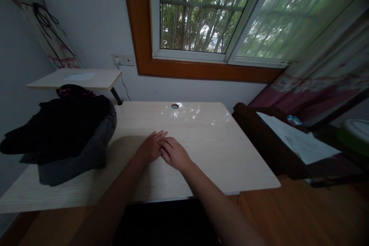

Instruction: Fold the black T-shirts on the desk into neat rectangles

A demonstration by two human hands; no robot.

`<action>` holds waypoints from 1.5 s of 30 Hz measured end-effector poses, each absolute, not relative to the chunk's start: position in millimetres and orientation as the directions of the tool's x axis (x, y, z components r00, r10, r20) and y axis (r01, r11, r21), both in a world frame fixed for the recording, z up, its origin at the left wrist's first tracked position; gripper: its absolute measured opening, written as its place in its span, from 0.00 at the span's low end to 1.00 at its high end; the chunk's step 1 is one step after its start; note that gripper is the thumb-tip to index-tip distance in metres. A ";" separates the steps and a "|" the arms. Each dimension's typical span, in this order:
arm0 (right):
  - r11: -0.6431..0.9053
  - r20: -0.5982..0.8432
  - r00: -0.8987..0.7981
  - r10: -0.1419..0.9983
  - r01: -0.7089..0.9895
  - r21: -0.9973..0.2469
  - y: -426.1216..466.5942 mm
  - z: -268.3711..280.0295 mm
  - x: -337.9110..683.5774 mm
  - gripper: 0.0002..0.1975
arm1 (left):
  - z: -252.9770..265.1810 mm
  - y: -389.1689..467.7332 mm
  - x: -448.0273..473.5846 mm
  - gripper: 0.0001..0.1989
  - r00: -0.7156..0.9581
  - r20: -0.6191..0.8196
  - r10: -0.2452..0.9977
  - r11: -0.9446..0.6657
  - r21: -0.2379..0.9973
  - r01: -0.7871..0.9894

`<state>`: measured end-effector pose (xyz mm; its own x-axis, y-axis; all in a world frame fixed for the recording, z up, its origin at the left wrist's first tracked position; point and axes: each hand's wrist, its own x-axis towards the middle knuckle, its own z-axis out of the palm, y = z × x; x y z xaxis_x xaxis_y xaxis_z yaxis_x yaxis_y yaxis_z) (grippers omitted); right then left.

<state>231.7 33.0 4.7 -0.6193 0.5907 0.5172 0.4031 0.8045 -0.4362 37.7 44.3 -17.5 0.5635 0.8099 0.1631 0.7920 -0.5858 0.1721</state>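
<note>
My left hand [150, 148] lies on the pale wooden desk [225, 153], its fingers stretched out toward the far right. Touching it from the other side, my right hand [175, 154] rests with its fingers laid partly over the left one's fingers. Neither hand shows an object in it. To the left of my hands sits a heap of black cloth [69, 123] on top of a grey one [72, 171], which looks like clothing or a bag; I cannot tell which.
A small raised shelf [103, 78] with a paper [80, 76] stands at the back left. A round cable hole [175, 106] is near the desk's far edge. Right of the desk, a dark brown piece of furniture [259, 142] holds white sheets [300, 142]. Behind is a window [201, 15].
</note>
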 end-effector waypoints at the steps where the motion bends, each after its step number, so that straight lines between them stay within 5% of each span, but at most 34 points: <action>1: 0.805 0.520 -0.617 0.591 0.405 -0.433 32.8 4.7 231.9 0.20 | -17.3 44.3 37.7 0.33 0.566 0.164 0.808 -0.588 0.170 0.790; 15: 0.740 0.558 -0.488 0.672 0.419 -0.526 36.5 16.4 263.9 0.21 | -12.4 43.2 22.1 0.25 0.484 0.252 0.838 -0.537 0.221 0.814; 28: 0.753 0.294 -0.694 0.657 0.608 -0.250 64.3 19.9 338.3 0.37 | -0.1 27.0 -25.6 0.39 0.473 0.129 0.871 -0.482 0.049 0.875; 45: 0.790 0.235 -0.754 0.613 0.584 -0.187 67.7 -4.8 269.7 0.42 | -8.1 44.1 9.7 0.40 0.570 0.095 0.816 -0.576 0.041 0.817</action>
